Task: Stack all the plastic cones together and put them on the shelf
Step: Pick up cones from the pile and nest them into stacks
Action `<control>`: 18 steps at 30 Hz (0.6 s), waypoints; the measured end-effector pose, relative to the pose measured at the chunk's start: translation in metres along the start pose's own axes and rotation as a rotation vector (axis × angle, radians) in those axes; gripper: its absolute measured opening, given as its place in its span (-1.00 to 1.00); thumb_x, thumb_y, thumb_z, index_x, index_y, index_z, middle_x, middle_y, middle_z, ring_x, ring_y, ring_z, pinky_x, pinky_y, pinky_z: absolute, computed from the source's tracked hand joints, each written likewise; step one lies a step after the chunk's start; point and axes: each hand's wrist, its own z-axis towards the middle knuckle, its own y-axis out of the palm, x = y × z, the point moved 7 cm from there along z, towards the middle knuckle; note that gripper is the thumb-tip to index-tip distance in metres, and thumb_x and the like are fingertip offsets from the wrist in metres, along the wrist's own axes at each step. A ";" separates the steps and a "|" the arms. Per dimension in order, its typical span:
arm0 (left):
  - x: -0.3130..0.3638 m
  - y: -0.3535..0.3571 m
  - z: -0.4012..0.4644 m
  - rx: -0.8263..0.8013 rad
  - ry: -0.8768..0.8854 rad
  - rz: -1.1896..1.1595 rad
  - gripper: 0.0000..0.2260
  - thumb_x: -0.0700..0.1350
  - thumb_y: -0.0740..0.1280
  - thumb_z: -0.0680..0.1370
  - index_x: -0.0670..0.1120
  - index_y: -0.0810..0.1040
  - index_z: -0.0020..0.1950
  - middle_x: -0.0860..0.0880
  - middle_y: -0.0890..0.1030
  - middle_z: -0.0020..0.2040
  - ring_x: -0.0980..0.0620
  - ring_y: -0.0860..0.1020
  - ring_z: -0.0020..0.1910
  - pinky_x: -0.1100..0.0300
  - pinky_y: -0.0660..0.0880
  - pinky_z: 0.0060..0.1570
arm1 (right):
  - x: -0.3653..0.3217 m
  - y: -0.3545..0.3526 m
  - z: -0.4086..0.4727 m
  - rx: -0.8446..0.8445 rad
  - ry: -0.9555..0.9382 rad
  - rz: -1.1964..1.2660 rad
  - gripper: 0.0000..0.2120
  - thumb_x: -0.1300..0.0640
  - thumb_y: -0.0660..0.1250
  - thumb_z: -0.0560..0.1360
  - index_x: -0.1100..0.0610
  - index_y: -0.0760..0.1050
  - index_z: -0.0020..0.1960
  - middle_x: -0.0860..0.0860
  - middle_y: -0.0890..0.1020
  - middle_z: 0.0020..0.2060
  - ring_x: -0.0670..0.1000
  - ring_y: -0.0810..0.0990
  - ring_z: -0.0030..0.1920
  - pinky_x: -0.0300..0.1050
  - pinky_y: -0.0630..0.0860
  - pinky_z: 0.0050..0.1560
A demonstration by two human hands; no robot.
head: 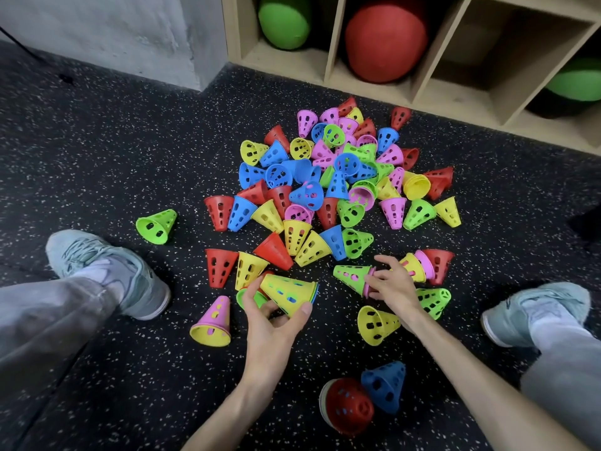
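Nearest the camera, a red stack (pixel 346 405) lies on its side on the speckled floor (pixel 97 164), a blue cone (pixel 385 387) touching it on the right. Just beyond, the left hand (pixel 273 315) has its grip wrapped round a yellow-topped stack (pixel 287 292) — thumb on the near side, fingers curled underneath, with green and blue rims peeking out at the base. To the left of that stack, a pink-and-yellow pair (pixel 213 322) lies tipped over. The right hand (pixel 392 283) reaches in, fingers curled onto the wide end of a green cone (pixel 353 276) with a pink one nested inside. Near that hand lie a loose yellow cone (pixel 377 324), another green one (pixel 434 301) and a short yellow-pink-red stack (pixel 429 265). Two pale sneakers, left (pixel 107 271) and right (pixel 533 309), sit either side of the action. Beyond the hands — the big pile of cones (pixel 328 180), red, blue, yellow, pink and green all jumbled. A lone green cone (pixel 157 222) sits well left of the pile. Behind the pile, the wooden shelf (pixel 419 89) holds a green ball (pixel 284 21) and a red ball (pixel 385 40).
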 end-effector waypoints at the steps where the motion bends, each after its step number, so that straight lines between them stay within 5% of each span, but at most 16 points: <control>1: -0.001 0.000 0.001 -0.001 -0.003 0.004 -0.25 -0.23 0.55 0.48 0.17 0.21 0.48 -0.13 0.53 0.19 0.33 0.64 -0.11 -0.19 0.56 0.27 | -0.002 0.002 0.000 0.006 0.002 -0.012 -0.52 0.28 0.40 0.57 0.09 0.38 0.44 0.04 0.66 -0.11 0.02 0.69 -0.16 -0.10 0.68 -0.09; 6: -0.001 0.001 0.003 -0.047 -0.002 0.056 -0.26 -0.16 0.58 0.47 0.23 0.23 0.46 -0.13 0.57 0.19 0.13 0.66 -0.02 -0.08 0.60 0.23 | -0.015 -0.002 -0.003 0.031 0.012 -0.052 -0.52 0.33 0.36 0.54 0.02 0.43 0.40 0.12 0.68 -0.04 0.05 0.71 -0.15 0.03 0.69 0.01; 11: -0.006 0.003 0.002 -0.134 -0.024 0.126 -0.23 -0.15 0.57 0.47 0.27 0.24 0.51 -0.08 0.61 0.20 -0.08 0.67 0.00 0.34 0.57 -0.08 | -0.045 -0.005 -0.028 -0.068 0.086 0.262 -0.65 0.38 0.37 0.53 0.15 0.54 0.28 0.21 0.71 -0.07 0.07 0.68 -0.16 0.01 0.69 0.02; 15: 0.001 0.016 -0.006 -0.277 -0.019 0.213 -0.21 -0.21 0.57 0.48 0.23 0.24 0.54 -0.10 0.63 0.18 0.17 0.65 -0.21 0.39 0.53 -0.16 | -0.073 0.003 -0.062 -0.191 0.127 0.579 -0.71 0.42 0.29 0.56 0.20 0.58 0.22 0.20 0.74 -0.05 0.09 0.74 -0.10 -0.02 0.69 -0.02; 18: 0.005 0.025 -0.012 -0.378 0.003 0.296 -0.21 -0.15 0.60 0.45 0.32 0.26 0.49 -0.07 0.64 0.15 0.16 0.66 -0.15 0.36 0.53 -0.11 | -0.077 0.011 -0.082 -0.242 0.194 0.774 -0.69 0.46 0.23 0.57 0.22 0.56 0.23 0.22 0.73 -0.01 0.08 0.75 -0.11 -0.05 0.70 -0.08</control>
